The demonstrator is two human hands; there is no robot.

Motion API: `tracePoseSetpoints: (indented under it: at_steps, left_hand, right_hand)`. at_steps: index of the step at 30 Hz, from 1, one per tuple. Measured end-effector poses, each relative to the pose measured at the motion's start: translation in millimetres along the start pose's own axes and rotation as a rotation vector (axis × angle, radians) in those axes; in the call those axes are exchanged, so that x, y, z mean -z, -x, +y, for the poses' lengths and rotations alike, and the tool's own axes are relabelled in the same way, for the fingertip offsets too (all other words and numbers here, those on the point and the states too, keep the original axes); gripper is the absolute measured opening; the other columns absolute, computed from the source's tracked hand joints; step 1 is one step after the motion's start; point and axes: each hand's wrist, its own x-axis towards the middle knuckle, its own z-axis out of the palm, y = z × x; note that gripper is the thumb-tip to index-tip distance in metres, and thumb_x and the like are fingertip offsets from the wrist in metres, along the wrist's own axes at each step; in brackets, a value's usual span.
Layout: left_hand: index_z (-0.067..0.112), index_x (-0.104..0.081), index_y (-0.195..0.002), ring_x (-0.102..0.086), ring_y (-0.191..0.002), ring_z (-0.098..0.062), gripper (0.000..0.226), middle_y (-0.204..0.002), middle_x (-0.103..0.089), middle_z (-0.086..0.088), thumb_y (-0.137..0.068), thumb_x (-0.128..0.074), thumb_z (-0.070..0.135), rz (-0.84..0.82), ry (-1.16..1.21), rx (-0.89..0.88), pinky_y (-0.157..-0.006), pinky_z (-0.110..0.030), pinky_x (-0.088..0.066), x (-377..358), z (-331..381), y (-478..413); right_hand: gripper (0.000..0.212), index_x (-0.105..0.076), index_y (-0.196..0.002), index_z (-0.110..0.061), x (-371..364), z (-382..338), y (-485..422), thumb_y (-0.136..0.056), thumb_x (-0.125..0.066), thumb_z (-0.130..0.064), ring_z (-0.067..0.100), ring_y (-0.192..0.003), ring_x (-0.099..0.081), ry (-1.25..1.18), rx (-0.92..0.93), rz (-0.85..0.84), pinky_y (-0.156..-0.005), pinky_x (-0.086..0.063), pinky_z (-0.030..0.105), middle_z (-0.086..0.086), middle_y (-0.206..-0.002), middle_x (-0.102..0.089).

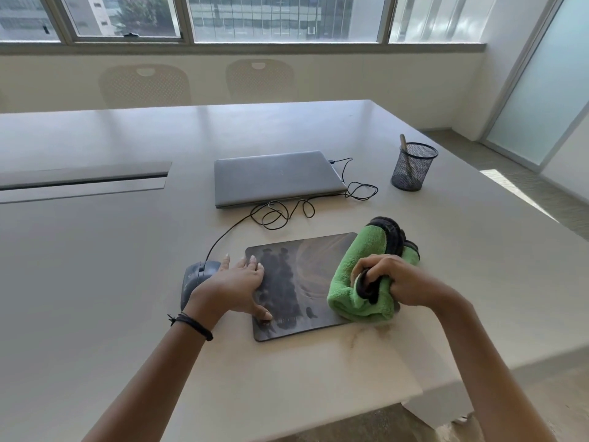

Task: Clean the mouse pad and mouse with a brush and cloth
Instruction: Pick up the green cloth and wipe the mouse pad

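A dark mouse pad (302,282) lies flat near the table's front edge. My left hand (234,287) rests on its left part with straight, spread fingers, pressing it down. A dark wired mouse (196,277) sits just left of the pad, partly hidden behind my left wrist. My right hand (390,282) grips a bunched green cloth with black trim (366,253), which lies on the pad's right edge. A brush handle (404,148) sticks up out of a black mesh cup (412,169) at the far right.
A closed grey laptop (274,177) lies behind the pad, with a tangled black cable (280,213) running from it to the mouse. A cable hatch (83,183) is set into the pale table (95,266) at left. Two chairs stand beyond the far edge.
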Motion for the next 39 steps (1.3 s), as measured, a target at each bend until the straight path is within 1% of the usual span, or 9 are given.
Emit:
tracePoseSetpoints:
  at_steps: [7,11,13,16,19,25,28,32,39]
  left_hand:
    - [0.007,0.001,-0.148,0.008,-0.145,-0.023,0.098,-0.157,0.007,-0.01,-0.082,-0.055,0.055,0.0,0.035,-0.003,-0.116,-0.045,0.009,-1,-1,1]
    - [0.008,0.001,-0.148,0.007,-0.145,-0.023,0.098,-0.157,0.007,-0.01,-0.083,-0.055,0.055,0.005,0.044,-0.003,-0.116,-0.046,0.008,-1,-2,2]
    - [0.007,0.0,-0.148,0.008,-0.145,-0.022,0.099,-0.157,0.007,-0.01,-0.082,-0.055,0.055,0.009,0.039,-0.006,-0.116,-0.047,0.008,-1,-2,2]
    - [0.007,0.0,-0.148,0.009,-0.145,-0.018,0.099,-0.157,0.007,-0.009,-0.082,-0.054,0.056,0.023,0.031,-0.014,-0.116,-0.049,0.008,-2,-3,2]
    - [0.007,-0.002,-0.148,0.009,-0.145,-0.016,0.098,-0.158,0.006,-0.007,-0.082,-0.054,0.057,0.037,0.029,-0.022,-0.115,-0.05,0.007,-4,-4,2]
    - [0.008,-0.002,-0.148,0.009,-0.145,-0.016,0.097,-0.158,0.006,-0.007,-0.082,-0.054,0.057,0.047,0.03,-0.031,-0.115,-0.05,0.006,-6,-5,2]
    - [0.007,-0.003,-0.148,0.009,-0.145,-0.017,0.098,-0.158,0.006,-0.008,-0.082,-0.054,0.057,0.045,0.022,-0.031,-0.116,-0.051,0.006,-6,-6,1]
    - [0.007,-0.002,-0.148,0.01,-0.145,-0.017,0.098,-0.158,0.006,-0.007,-0.082,-0.053,0.058,0.045,0.021,-0.031,-0.115,-0.051,0.006,-7,-5,1]
    - [0.006,-0.003,-0.148,0.01,-0.145,-0.018,0.097,-0.158,0.005,-0.008,-0.082,-0.053,0.058,0.057,0.029,-0.033,-0.115,-0.051,0.007,-8,-6,0]
  right_hand:
    - [0.063,-0.07,-0.07,-0.016,21,34,20,-0.043,-0.03,0.024,-0.008,-0.09,-0.059,0.073,-0.162,0.16,-0.081,-0.043,0.01,-0.016,-0.091,-0.065]
    - [0.054,-0.073,-0.084,-0.011,36,35,10,-0.051,-0.039,0.015,0.016,-0.089,-0.065,0.2,-0.208,0.289,-0.08,-0.052,0.038,-0.003,-0.088,-0.068]
    - [0.056,-0.072,-0.091,-0.012,38,27,-4,-0.055,-0.044,0.02,0.026,-0.088,-0.065,0.274,-0.188,0.362,-0.076,-0.052,0.043,0.0,-0.088,-0.066]
    - [0.056,-0.069,-0.104,-0.012,33,3,-27,-0.063,-0.051,0.021,0.025,-0.092,-0.063,0.275,-0.101,0.391,-0.077,-0.051,0.04,-0.004,-0.093,-0.061]
    - [0.053,-0.066,-0.111,-0.015,16,-19,-50,-0.067,-0.055,0.013,0.024,-0.094,-0.059,0.243,-0.059,0.289,-0.081,-0.048,0.04,0.001,-0.099,-0.061]
    - [0.048,-0.05,-0.132,-0.029,-18,-23,-82,-0.086,-0.062,-0.027,0.021,-0.115,-0.045,0.438,-0.145,0.03,-0.094,-0.034,0.035,0.002,-0.124,-0.051]
    - [0.044,-0.054,-0.128,-0.03,-16,-14,-78,-0.085,-0.061,-0.04,0.022,-0.114,-0.046,0.421,-0.201,0.074,-0.095,-0.036,0.039,-0.001,-0.123,-0.051]
    - [0.036,-0.062,-0.118,-0.025,-7,-6,-76,-0.083,-0.063,-0.033,0.026,-0.103,-0.054,0.378,-0.279,0.175,-0.087,-0.045,0.043,0.002,-0.112,-0.057]
    - [0.031,-0.061,-0.114,-0.019,15,19,-60,-0.085,-0.061,-0.028,0.032,-0.107,-0.055,0.438,-0.593,0.315,-0.085,-0.044,0.04,0.009,-0.113,-0.058]
